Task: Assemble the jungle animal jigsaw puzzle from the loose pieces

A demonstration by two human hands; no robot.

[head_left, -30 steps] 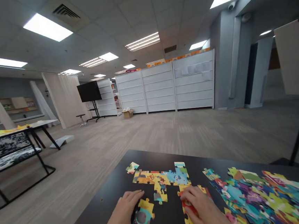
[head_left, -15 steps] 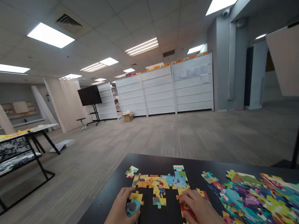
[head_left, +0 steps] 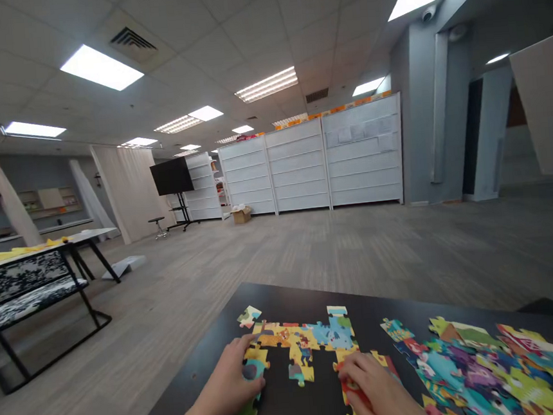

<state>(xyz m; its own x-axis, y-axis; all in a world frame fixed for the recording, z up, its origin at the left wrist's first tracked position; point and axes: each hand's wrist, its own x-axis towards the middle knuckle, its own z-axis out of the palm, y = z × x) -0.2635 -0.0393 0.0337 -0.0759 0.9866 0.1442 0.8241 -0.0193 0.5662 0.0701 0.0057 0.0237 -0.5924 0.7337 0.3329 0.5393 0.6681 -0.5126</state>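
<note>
On the black table, my left hand [head_left: 231, 382] lies over a short left column of joined puzzle pieces [head_left: 256, 368]. Its thumb and fingers grip the column from either side, and the palm hides part of it. A yellow, orange and blue strip of joined pieces [head_left: 278, 335] runs just beyond the fingertips. My right hand [head_left: 376, 383] has its fingers curled down on a red and yellow puzzle section [head_left: 352, 381], which it partly covers. Between the hands, a short branch of pieces with a small figure [head_left: 305, 353] hangs from the strip.
A heap of loose, colourful puzzle pieces [head_left: 494, 369] covers the table's right side. One loose piece [head_left: 250, 316] lies near the far left edge, another [head_left: 396, 329] right of the strip. Beyond are a bench [head_left: 28, 300], white shelving [head_left: 297, 173] and a screen on a stand [head_left: 171, 176].
My left hand has slid slightly away from me, and the left column has moved with it, closer to the strip. The right hand stays on its section. The view has turned slightly left.
</note>
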